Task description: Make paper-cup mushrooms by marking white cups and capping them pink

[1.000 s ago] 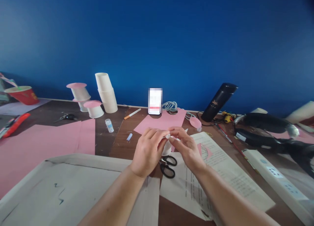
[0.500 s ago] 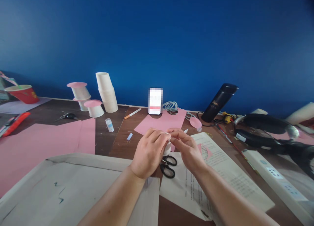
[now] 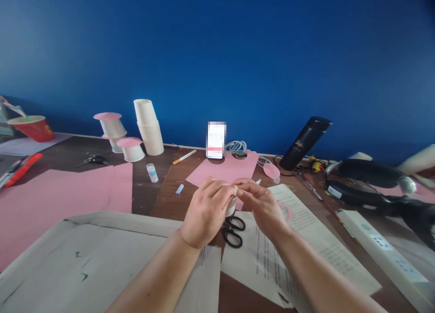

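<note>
Both hands meet over the middle of the desk around a white paper cup, of which only a small part shows. My left hand is closed over the cup from the left, its fingers curled across the top. From the right, my right hand pinches at the cup's upper edge with thumb and forefinger, close to the left fingertips. What lies between those fingertips is hidden. Just below the cup are the black handles of scissors, lying partly on a printed sheet.
Pink paper and a large white sheet lie left. Behind stand stacked white cups, pink-topped cups, a glue bottle and a phone. To the right are a dark flask, headphones and a power strip.
Both hands stay at nearly the same place around the cup. The right fingers have shifted slightly at its top edge, and the view has moved a touch.
</note>
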Demonstrator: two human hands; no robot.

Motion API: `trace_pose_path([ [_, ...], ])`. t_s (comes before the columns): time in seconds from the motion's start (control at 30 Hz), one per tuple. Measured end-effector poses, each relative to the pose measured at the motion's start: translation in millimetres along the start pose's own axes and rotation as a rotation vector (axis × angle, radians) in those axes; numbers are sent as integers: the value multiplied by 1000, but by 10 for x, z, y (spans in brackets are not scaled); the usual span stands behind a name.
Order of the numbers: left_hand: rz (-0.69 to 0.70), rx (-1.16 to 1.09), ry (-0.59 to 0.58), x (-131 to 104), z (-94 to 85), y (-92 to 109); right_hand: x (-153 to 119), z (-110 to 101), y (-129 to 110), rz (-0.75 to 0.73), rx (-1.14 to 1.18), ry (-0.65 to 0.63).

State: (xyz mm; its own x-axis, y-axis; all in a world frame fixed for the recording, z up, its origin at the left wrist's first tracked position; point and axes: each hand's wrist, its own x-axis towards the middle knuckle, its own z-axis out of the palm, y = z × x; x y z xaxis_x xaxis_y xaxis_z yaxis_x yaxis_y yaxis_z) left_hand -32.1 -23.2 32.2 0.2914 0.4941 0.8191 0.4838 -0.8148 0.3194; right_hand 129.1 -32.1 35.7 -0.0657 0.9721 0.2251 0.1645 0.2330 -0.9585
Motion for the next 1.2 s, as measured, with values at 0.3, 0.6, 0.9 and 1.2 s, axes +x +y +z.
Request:
trace_pose_path([
  [0.3,-203,-21,52,10,-5,-35,18,-65,-72,-28,-129,108],
  [0.6,-508,-183,-65,-9,41,-134,77,-217,122,196,19,40],
  [0.9,-646,-239,-127,-37,82,-149,65,-95,164,311,181,-139],
  [1.2,-588,-188,-131,-58,119,-153,73,-59,181,323,213,-150],
])
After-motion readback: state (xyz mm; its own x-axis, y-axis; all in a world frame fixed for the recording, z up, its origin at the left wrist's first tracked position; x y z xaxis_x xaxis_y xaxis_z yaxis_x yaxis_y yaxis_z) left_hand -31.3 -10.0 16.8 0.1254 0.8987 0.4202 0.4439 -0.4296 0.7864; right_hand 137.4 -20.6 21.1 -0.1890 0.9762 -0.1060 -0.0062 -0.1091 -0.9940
